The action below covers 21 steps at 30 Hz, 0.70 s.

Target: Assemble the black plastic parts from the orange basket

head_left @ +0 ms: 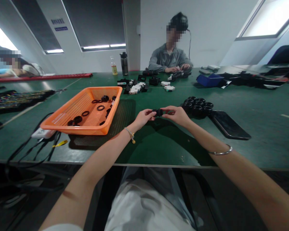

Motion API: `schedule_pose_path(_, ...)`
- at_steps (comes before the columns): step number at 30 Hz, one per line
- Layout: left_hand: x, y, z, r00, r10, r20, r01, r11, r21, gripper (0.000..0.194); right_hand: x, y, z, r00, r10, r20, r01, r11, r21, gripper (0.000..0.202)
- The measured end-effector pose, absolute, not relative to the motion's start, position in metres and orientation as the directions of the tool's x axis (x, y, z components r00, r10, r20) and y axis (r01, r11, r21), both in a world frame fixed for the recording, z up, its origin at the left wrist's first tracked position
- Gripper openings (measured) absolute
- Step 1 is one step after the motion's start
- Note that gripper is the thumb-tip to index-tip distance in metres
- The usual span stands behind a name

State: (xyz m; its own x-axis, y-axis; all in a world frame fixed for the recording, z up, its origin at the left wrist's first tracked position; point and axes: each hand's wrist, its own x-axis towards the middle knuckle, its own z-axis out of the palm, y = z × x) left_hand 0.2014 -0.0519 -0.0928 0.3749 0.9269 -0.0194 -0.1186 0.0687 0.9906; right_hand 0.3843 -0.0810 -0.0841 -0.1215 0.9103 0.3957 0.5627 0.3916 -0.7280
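Note:
Between my two hands, just above the green table, is a small black cylindrical part [158,112]. My left hand [145,116] is closed, pinching its left end. The fingers of my right hand [174,115] are closed on its right end. To the left stands an orange plastic basket [74,129] with black rings [100,108] and short black round parts [78,119] lying in it. A cluster of several black round parts [197,109], much like the held one, stands right beyond my right hand.
A dark phone [230,125] lies right of the cluster. White and black pieces [136,88], a blue tray [209,80], a bottle [114,66] and a dark flask [124,64] are farther back. Cables [35,149] hang at the left edge. Another person [170,57] sits opposite.

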Motion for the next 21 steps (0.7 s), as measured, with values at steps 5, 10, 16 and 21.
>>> schedule_pose_path(5,0.2011,-0.0519,-0.0934,0.378,0.926,-0.011,-0.114,0.058,0.992,0.016,0.384,-0.08,-0.087,-0.113,0.931,0.346,0.482,0.356,-0.801,0.038)
schedule_pose_path(10,0.201,-0.0513,-0.0947,0.398,0.917,0.003,-0.119,0.049,0.992,0.016,0.3828,-0.0813,-0.0862,-0.093,0.933,0.349,0.449,0.352,-0.822,0.046)
schedule_pose_path(16,0.2016,-0.0539,-0.0898,0.38,0.925,-0.009,-0.092,0.047,0.995,0.014,0.3813,-0.082,-0.0859,-0.091,0.941,0.327,0.414,0.334,-0.847,0.035)
schedule_pose_path(21,0.2019,-0.0517,-0.0916,0.391,0.92,-0.018,-0.096,0.061,0.993,0.011,0.3826,-0.0806,-0.0871,-0.105,0.934,0.34,0.424,0.351,-0.835,0.039)
